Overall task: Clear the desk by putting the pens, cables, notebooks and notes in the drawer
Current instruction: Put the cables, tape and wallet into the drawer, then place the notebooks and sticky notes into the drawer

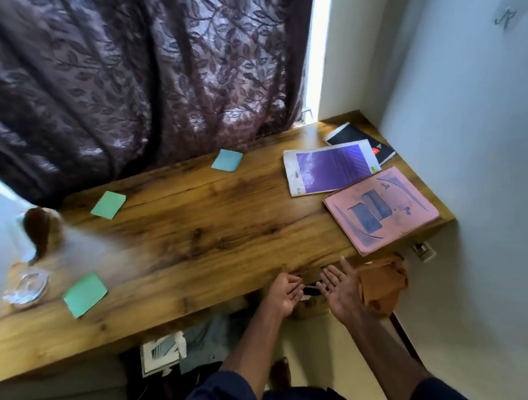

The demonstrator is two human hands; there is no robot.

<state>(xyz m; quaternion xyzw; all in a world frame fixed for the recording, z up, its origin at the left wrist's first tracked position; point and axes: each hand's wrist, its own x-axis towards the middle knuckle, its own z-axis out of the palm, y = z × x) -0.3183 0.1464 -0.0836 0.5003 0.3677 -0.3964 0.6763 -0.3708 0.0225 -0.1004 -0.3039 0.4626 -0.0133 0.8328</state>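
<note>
Three notebooks lie on the counter beyond my right hand and off to its right. The pink notebook is nearest and overhangs the front edge, the purple notebook sits behind it, and the black notebook is farthest, partly under the purple one. Three notes lie well to the left of my left hand: a green note by the front edge, a second green note farther back, and a blue note almost at the curtain. I see no pens or cables on top.

Both hands are low at the counter's front edge, close together over the drawer, which shows only as a sliver between them. My right hand is spread, palm up, fingers straight, holding nothing. My left hand has its fingers curled in. A slim dark thing sits at their tips, and I cannot tell whether I grip it or it lies in the drawer.

I judge the step in hand to be settling a small item inside. It should go in low and toward one side, leaving flat room for the notebooks, with the drawer pulled well out. After that, the pink notebook is the easy reach for my right hand, lifted by its overhanging edge
</note>
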